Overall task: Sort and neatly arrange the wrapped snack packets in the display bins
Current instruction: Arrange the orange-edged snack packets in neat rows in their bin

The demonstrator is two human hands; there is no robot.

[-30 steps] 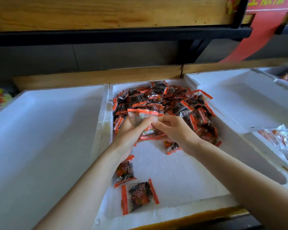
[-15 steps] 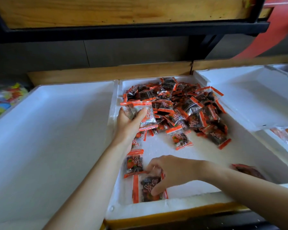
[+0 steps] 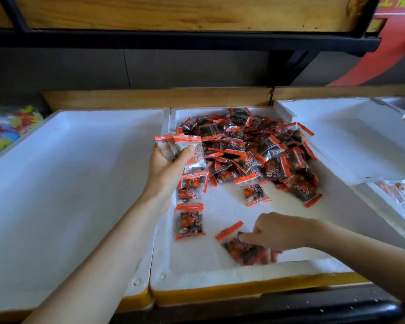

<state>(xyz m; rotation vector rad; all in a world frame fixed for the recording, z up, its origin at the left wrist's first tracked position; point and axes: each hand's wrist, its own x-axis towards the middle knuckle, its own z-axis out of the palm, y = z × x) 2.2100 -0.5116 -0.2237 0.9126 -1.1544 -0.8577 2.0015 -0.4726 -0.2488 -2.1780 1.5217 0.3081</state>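
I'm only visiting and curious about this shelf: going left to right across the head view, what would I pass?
Colourful bags → left bin → left hand gripping packets → pile in the middle bin → right bin → clear bags.

Grey wall panels (image 3: 80, 66) behind a wooden shelf (image 3: 173, 12) on black metal framing (image 3: 173, 39)

We find two big red Chinese characters stacked on the fronts of the snack packets (image 3: 243, 146), plainest on the lone packet (image 3: 189, 222) and the front packet (image 3: 253, 192); we cannot read them surely. The held packet (image 3: 192, 155) in the left hand (image 3: 164, 164) shows one. Yellow characters on the red sign (image 3: 402, 8), top right, are cut off.
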